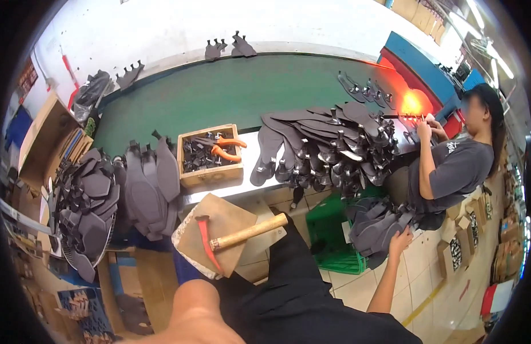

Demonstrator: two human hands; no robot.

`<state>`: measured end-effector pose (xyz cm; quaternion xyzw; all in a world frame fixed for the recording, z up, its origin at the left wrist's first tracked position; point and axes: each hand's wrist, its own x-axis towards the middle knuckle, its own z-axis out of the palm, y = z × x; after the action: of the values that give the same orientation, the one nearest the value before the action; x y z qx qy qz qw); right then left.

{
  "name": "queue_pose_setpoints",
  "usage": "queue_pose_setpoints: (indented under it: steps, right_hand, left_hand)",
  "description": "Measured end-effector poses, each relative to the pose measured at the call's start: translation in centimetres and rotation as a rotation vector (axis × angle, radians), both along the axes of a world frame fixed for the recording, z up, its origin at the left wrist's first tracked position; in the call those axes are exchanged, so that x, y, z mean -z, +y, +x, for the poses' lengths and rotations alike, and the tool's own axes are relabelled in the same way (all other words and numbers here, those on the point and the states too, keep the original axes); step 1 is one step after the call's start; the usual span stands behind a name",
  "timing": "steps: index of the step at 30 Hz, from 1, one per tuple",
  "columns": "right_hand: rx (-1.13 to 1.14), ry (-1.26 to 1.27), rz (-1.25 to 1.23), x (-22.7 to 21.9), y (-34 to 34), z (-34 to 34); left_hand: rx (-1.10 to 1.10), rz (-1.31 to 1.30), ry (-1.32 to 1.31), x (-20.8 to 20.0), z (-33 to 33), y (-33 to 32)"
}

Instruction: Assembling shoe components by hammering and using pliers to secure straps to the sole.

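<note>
My right hand (399, 239) reaches out to the right and grips a bunch of dark grey shoe insoles (375, 232) by one edge, above a green plastic crate (332, 243). Of my left arm, only a rounded stretch of bare skin shows at the lower middle; the fingers are hidden. Just beyond it, a hammer (248, 232) with a red head and wooden handle lies on a worn square board (226, 213). Orange-handled pliers (226, 150) rest in a wooden box (211, 176) of small black parts. Right of that box, many insoles with black heels (328, 137) are heaped on the bench.
More insoles (148, 189) hang over the bench edge at left, beside a full basket (88, 212). A green conveyor belt (219, 86) runs behind. At right, a co-worker (457, 166) handles something near an orange glow. Open cartons (457, 249) stand on the floor.
</note>
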<state>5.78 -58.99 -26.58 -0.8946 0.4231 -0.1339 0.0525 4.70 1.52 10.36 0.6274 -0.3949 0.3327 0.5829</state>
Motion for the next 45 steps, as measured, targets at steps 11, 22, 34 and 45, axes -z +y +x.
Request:
queue_pose_setpoints:
  steps: [11,22,34,45]
  right_hand:
    - [-0.74,-0.656,-0.223,-15.4,10.1,8.2]
    - [-1.122,-0.547,-0.191,-24.3,15.3,23.1]
    - [-1.11,-1.169,-0.509,-30.9,20.6,18.5]
    - [-1.633,-1.119,-0.254,-34.4,30.1,9.0]
  left_hand:
    - [-0.026,0.023,-0.112,-3.1,2.4,1.1]
    - [-0.107,-0.007,-0.022,-2.9,-1.6,2.8]
    - [-0.22,-0.009,-0.017,-3.1,-3.3,5.5]
    - [-0.231,-0.052,-0.036,-1.6,-2.9,4.7]
